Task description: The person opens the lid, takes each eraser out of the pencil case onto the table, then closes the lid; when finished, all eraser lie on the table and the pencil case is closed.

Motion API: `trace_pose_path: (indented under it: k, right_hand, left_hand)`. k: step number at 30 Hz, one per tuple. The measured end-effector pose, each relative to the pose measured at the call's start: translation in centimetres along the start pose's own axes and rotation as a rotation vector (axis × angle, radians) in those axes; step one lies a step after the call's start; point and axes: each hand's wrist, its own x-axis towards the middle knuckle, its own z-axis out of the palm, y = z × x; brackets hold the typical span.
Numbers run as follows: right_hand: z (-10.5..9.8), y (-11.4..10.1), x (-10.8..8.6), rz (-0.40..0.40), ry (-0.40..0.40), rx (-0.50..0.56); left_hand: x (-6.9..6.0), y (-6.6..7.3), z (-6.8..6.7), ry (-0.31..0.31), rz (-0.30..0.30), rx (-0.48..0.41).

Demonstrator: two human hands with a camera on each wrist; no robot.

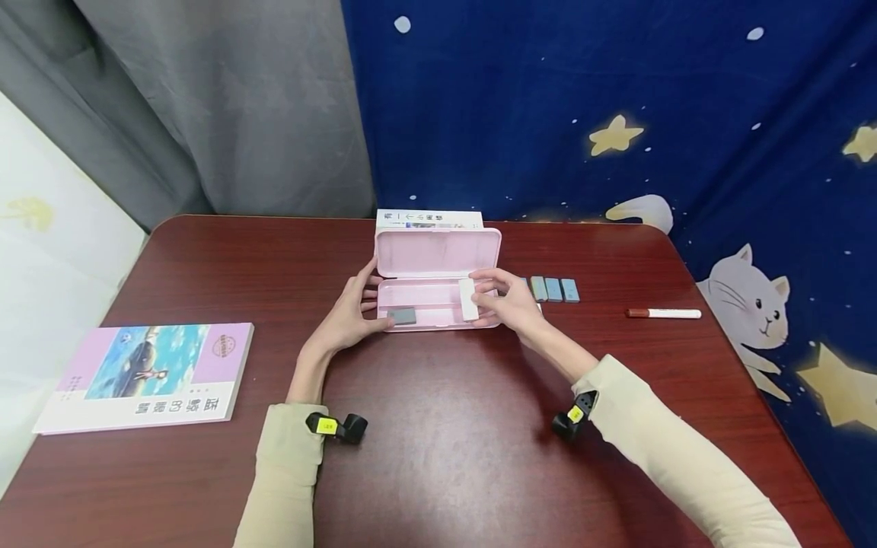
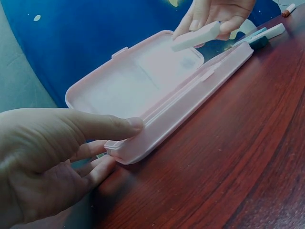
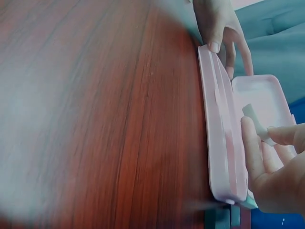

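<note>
A pink pencil case (image 1: 438,317) lies with its lid (image 1: 438,253) raised at the back. My left hand (image 1: 348,316) grips the case's left end, the thumb on the front rim and the fingers round the side, as the left wrist view shows. Between right thumb and fingers, my right hand (image 1: 508,303) pinches a white eraser (image 1: 468,299) above the right part of the case. Inside at the left lies a grey block, apparently an eraser (image 1: 403,315). Just right of the case several bluish and greenish blocks (image 1: 552,289) stand in a row, partly hidden by my right hand.
Behind the lid is a white book (image 1: 428,219), mostly covered. Another book (image 1: 151,377) with a blue picture lies at the table's left. A brown-capped white marker (image 1: 663,313) rests at the right. Curtains (image 1: 479,106) hang along the table's back edge.
</note>
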Motion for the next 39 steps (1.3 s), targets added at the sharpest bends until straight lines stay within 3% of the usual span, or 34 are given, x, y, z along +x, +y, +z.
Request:
trace_pose_path:
  k: [7, 29, 39]
  right_hand:
    - [-2.4, 0.2, -1.0, 0.012, 0.004, -0.02]
    - [-9.3, 1.6, -3.2, 0.047, 0.059, -0.028]
    - [-11.9, 2.4, -4.0, 0.1, 0.079, -0.041]
  left_hand:
    - [-0.3, 0.9, -0.1, -0.005, -0.011, 0.005]
    - [-0.3, 0.8, 0.1, -0.003, -0.008, 0.019]
    - [-0.2, 0.9, 0.0, -0.004, -0.007, 0.002]
